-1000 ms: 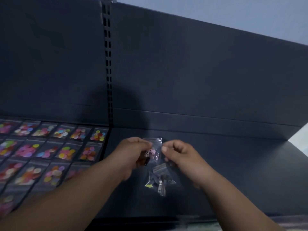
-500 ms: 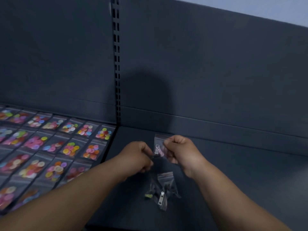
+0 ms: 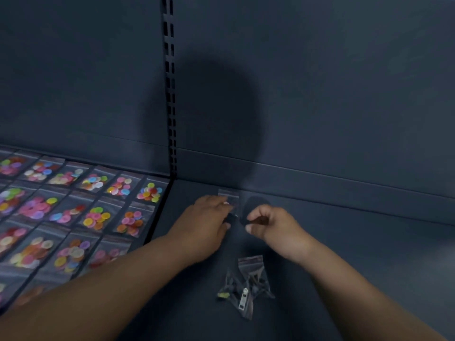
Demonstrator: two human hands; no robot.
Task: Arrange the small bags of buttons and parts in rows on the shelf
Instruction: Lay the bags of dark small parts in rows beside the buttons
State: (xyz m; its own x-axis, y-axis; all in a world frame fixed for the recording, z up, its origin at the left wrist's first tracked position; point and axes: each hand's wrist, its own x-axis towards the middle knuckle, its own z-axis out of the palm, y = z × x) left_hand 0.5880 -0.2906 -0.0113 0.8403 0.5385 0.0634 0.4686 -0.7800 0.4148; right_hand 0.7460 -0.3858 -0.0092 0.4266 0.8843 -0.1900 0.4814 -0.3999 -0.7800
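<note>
A small clear bag (image 3: 229,196) of parts lies on the dark shelf (image 3: 344,242) near the back wall, at the left end of this section. My left hand (image 3: 206,220) covers the bag's lower part, with fingers on top and the thumb beneath pinching it. My right hand (image 3: 273,225) hovers just right of the bag, fingers loosely curled, holding nothing. Nearer to me, a little pile of clear bags (image 3: 246,286) with zipper pulls lies on the shelf between my forearms.
The shelf section to the left holds several rows of bags of coloured buttons (image 3: 93,215), laid edge to edge. A slotted upright (image 3: 170,94) divides the two sections. The back panel (image 3: 320,94) rises right behind the bag.
Both hands have moved forward and down. The bag they held up between them now lies on the shelf by the back wall. My right hand has let go of it.
</note>
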